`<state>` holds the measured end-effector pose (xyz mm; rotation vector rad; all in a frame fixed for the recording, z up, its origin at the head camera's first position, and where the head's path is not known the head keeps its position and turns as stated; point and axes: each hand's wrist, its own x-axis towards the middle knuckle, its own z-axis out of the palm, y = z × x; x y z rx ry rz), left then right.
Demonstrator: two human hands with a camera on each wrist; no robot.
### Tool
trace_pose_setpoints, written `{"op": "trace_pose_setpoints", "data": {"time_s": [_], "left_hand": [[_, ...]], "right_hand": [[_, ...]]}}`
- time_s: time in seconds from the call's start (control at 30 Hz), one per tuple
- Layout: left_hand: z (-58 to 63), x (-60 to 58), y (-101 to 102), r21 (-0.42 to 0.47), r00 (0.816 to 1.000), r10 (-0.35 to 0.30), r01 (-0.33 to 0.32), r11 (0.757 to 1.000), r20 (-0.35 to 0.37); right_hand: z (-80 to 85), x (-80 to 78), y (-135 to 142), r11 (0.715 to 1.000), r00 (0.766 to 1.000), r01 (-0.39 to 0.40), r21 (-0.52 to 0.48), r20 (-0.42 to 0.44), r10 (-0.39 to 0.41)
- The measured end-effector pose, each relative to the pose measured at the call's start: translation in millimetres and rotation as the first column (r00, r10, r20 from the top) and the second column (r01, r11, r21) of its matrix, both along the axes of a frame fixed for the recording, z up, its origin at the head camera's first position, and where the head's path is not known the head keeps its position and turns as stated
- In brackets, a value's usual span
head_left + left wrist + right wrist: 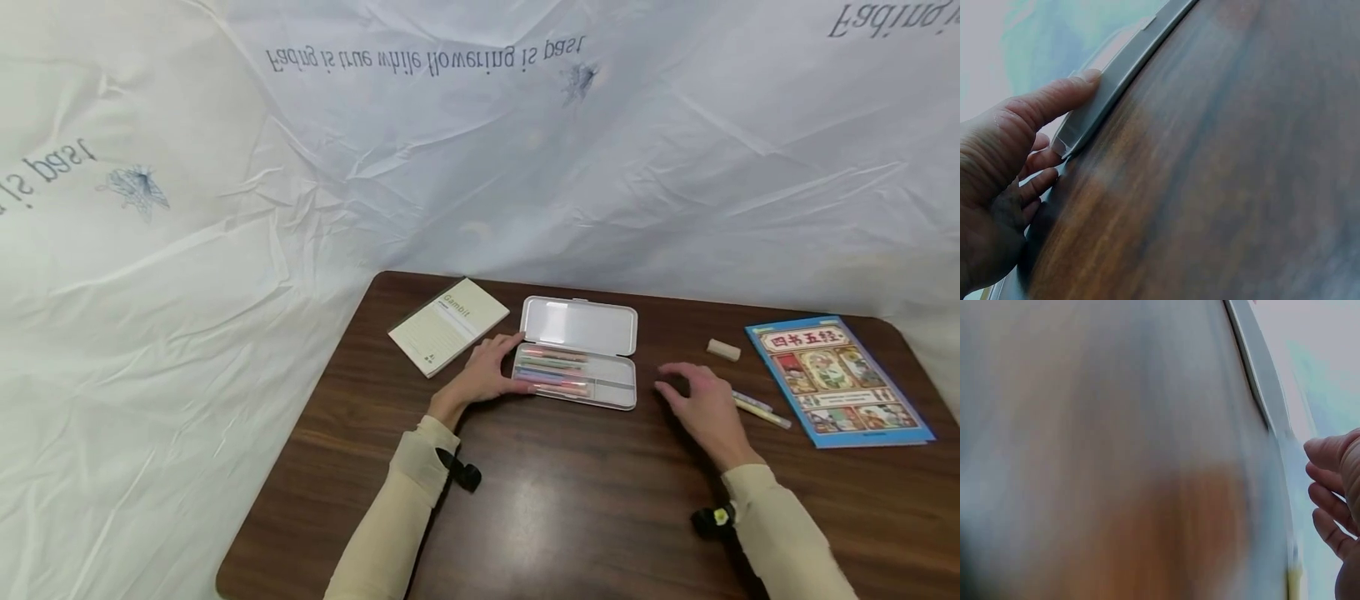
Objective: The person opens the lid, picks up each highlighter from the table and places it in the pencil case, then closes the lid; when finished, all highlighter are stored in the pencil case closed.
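A white pencil case (617, 398) lies open on the table, its lid (600, 327) folded back. Several colored pens (555, 377) fill its left compartment; the narrower right part holds none that I can see. My left hand (483, 371) grips the left end of the case, thumb at the near corner and fingers at the far side. In the left wrist view the thumb presses on the case's grey-white side wall (1119, 72). My right hand (701, 404) hovers just right of the case, fingers loosely bent and apart from the thumb, holding nothing.
Two pens (763, 410) lie beyond my right hand, with a small beige block (723, 350) behind them. A blue-edged picture book (847, 383) lies at the right. A cream notebook (450, 325) is at the back left, on the dark wooden table (585, 500).
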<state>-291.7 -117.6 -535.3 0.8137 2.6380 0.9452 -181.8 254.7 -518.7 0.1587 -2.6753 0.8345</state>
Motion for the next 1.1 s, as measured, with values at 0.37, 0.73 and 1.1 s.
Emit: {"op": "trace_pose_setpoints", "data": {"time_s": [0.37, 0.73, 1.1], "left_hand": [[-2.6, 3.0, -1, 0.015, 1.000, 0.026, -0.026, 1.000, 0.007], [-2.3, 2.1, 1, 0.014, 1.000, 0.007, -0.007, 1.000, -0.005], [-1.5, 1.4, 1, 0.025, 1.000, 0.005, -0.005, 1.000, -0.005]], "right_hand": [[-3.3, 46.2, 71, 0.989, 0.990, 0.138, 0.045, 0.000, -0.138], [-10.0, 67.0, 107, 0.972, 0.976, 0.215, 0.095, 0.020, -0.218], [-12.0, 66.3, 107, 0.978, 0.982, 0.177, 0.113, 0.045, -0.183]]}}
